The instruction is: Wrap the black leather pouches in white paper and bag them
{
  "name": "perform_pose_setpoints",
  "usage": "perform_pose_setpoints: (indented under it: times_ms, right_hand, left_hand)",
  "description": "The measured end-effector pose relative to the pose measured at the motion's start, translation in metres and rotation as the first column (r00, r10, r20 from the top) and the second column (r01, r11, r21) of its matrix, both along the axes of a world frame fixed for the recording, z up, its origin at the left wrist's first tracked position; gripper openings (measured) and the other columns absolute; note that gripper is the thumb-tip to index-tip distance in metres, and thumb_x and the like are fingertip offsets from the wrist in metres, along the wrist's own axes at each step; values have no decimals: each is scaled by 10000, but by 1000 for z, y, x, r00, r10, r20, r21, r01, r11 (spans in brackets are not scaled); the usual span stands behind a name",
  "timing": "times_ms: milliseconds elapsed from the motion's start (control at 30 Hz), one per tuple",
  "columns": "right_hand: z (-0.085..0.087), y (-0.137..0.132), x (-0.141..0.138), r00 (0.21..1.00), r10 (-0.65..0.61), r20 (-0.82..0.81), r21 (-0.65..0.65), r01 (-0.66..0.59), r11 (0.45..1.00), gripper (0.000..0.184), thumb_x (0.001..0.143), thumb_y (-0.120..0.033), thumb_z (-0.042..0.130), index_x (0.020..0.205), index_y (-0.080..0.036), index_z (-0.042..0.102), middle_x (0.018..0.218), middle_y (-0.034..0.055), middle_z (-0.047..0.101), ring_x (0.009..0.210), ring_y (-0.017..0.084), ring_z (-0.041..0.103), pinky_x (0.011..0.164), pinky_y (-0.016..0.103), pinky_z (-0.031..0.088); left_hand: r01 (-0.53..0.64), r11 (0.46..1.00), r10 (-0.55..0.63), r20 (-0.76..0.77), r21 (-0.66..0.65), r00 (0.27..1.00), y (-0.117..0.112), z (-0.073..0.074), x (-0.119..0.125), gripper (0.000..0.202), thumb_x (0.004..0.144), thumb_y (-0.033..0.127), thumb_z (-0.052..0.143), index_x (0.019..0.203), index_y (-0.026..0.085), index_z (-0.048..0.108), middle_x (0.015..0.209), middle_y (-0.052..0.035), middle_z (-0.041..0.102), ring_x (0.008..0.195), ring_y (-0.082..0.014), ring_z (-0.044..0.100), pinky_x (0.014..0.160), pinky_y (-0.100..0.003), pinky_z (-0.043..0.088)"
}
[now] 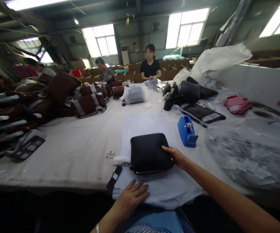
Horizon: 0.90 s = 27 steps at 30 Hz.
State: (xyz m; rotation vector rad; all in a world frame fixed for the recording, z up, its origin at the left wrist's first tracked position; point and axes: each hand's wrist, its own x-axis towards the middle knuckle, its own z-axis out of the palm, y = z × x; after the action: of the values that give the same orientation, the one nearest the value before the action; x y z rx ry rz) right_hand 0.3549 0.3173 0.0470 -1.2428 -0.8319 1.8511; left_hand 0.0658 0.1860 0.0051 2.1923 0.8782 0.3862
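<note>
Two open hands, nothing pinched: your right hand (178, 157) at pouch (149, 152) edge, left hand (132, 196) flat on sheet (173, 191). Pouch looks soft, light; grab its sides.

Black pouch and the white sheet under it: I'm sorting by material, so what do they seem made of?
Black pouch: likely leather or faux leather; smooth, faintly glossy skin, padded rounded corners. White sheet: thin tissue paper or nonwoven fabric, matte, slightly wrinkled; cannot tell which.

forearms (217, 187): bare | left hand (132, 195): silvery bracelet (97, 228) at wrist | lap: blue garment (154, 223), possibly denim
</note>
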Motion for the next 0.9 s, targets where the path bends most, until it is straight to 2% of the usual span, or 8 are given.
perform_pose_setpoints:
  times_ms: [100,233,367,433,567,667,767,900]
  right_hand:
    - [-8,0,-4,999,-39,-13,-14,38,999,315,870,-363,673,1090,-138,669,1003,93,730,826,211,691,704,269,567]
    - [-20,1,-7,996,-74,-44,-42,72,997,332,880,-372,660,1122,-145,650,992,87,732,831,214,695,733,297,578]
    - [-19,3,-3,998,-34,-54,-7,34,999,346,871,-357,679,1144,-150,635,1031,82,724,887,212,691,732,271,575]
    - [-16,4,-2,998,1,-60,9,0,1000,368,869,-363,685,1158,-143,625,1056,93,717,894,218,691,737,273,574]
    - [-14,4,-2,998,52,-35,4,-52,999,387,869,-359,693,1170,-129,612,1068,111,709,903,228,689,743,285,571]
    - [-21,4,-4,998,57,-24,-1,-57,998,394,860,-350,707,1166,-123,609,1053,118,712,924,234,686,766,290,566]
    - [-30,5,-4,999,43,-22,0,-43,999,408,847,-355,721,1173,-137,607,1063,119,711,932,241,685,783,309,568]
    - [-34,4,-3,999,30,-37,30,-29,999,419,839,-371,726,1184,-166,607,1087,111,706,942,250,683,839,349,567]
  left_hand:
    - [-4,993,12,-63,118,998,-9,-9,-7,549,941,111,411,1415,388,420,1469,-18,462,1422,-222,323,1195,-467,189]
    - [-19,975,23,-13,220,1000,-20,-21,-6,564,945,120,438,1424,412,390,1438,-1,497,1396,-210,370,1188,-436,225]
    - [-13,983,16,-16,186,1000,-20,-22,-7,553,946,128,446,1412,424,407,1432,2,503,1392,-208,376,1191,-435,217]
    - [-1,992,6,-43,124,999,-19,-15,-9,526,957,155,436,1407,428,414,1447,-2,486,1399,-213,364,1191,-462,202]
    - [-3,1000,4,40,-16,999,-16,13,-10,499,870,286,631,1344,393,517,1411,-40,532,1360,-276,429,1171,-504,242]
    - [-181,980,192,164,-82,968,-6,37,-5,416,851,301,650,1264,339,615,1304,-74,625,1229,-276,570,1123,-449,365]
    - [-418,904,393,208,92,896,20,52,10,335,906,277,561,1230,292,644,1284,-78,637,1195,-252,592,1060,-431,455]
    - [-437,808,443,82,395,893,68,56,41,424,942,310,505,1363,265,507,1458,-74,480,1371,-244,415,1115,-479,398]
